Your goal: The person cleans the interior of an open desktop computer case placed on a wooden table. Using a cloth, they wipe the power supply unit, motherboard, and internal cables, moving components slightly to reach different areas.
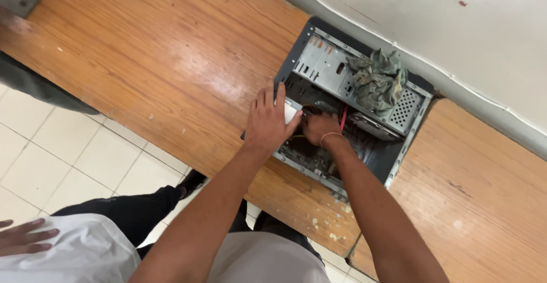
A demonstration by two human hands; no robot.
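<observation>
Open computer case point(319, 66) lies on tabletop point(142, 61), side panel already off. Left hand point(268, 121) rests flat, fingers spread, on its edge. Right hand point(319, 128) is inside among the cables; its grip can't be told.

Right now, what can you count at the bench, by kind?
Computer case: 1
Rag: 1
Red cable: 1
Left hand, right hand, another person's hand: 3
Benches: 2
Total: 8
</observation>
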